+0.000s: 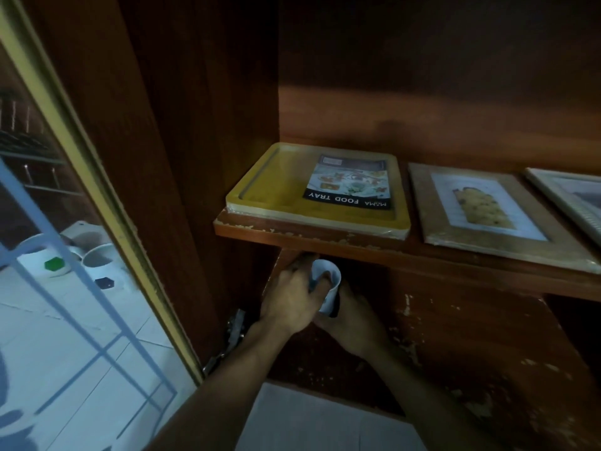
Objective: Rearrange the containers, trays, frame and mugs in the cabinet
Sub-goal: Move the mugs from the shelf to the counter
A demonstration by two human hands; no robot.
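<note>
**Mug in both hands, just under the shelf edge**

Nearest, at 6 o'clock: a pale sheet (309,424) lying flat at the foot of the cabinet (195,125), forearms crossing above it from either side.

Next, near the centre: both hands together, clamped on one white mug (325,268). Left hand (291,299) at the mug's 9 o'clock, one finger hooked over the rim into the mouth. Right hand (354,320) at its 4 o'clock, cupped round the lower body and base. Something dark between mug and right palm, too dim to name. Long axis of the mug running roughly 12 to 6, mouth up and tipped a little toward the viewer. Neither hand clearly nearer; left on the rim, right carrying from below.

Directly at 12 o'clock from the mug, just beside its rim: the chipped front edge of the shelf (455,255). Judged from this, little room above, so any move up onto the shelf would need the mug brought outward past that edge first.

Farther, on the shelf: a yellow tray (276,190) at 12 o'clock, wrapped, label reading FOOD TRAY. At its 3 o'clock, just beside it, a frame (432,203) lying flat; beyond that, a second frame (553,187), cut off by the edge.

At 9 o'clock, a glass door (48,320) standing open.
</note>
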